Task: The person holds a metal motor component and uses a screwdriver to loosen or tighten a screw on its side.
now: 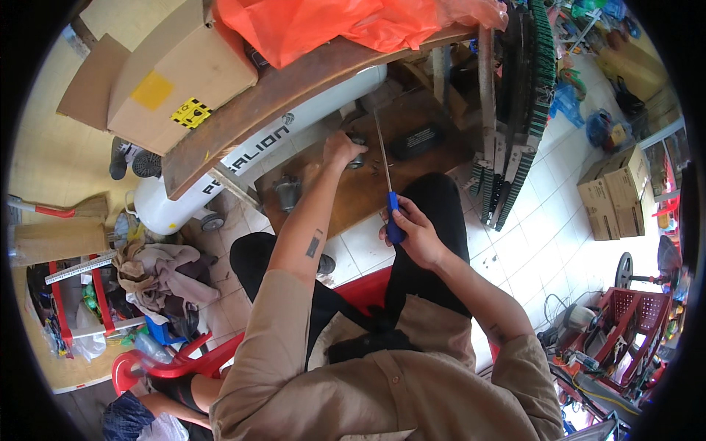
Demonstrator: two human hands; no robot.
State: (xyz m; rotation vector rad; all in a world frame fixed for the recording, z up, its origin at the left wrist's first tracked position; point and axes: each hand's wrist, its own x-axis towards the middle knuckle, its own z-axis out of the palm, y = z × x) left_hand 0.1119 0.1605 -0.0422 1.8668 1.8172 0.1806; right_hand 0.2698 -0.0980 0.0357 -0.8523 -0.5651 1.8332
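My right hand is wrapped round the blue handle of a long screwdriver, whose thin shaft points up and away over the low wooden table. My left hand is closed on a small dark metal part on that tabletop; the fingers hide much of it. A black oblong casing lies to the right of the shaft. Nearer and to the left, a grey metal part stands beside my left forearm. A few tiny dark pieces, perhaps screws, are scattered near the shaft.
A higher wooden bench with a cardboard box and orange plastic sheet overhangs the far side. Beneath it lies a white tank. Green-edged metal shutters stand right. Another person's arm shows at lower left, near a red chair.
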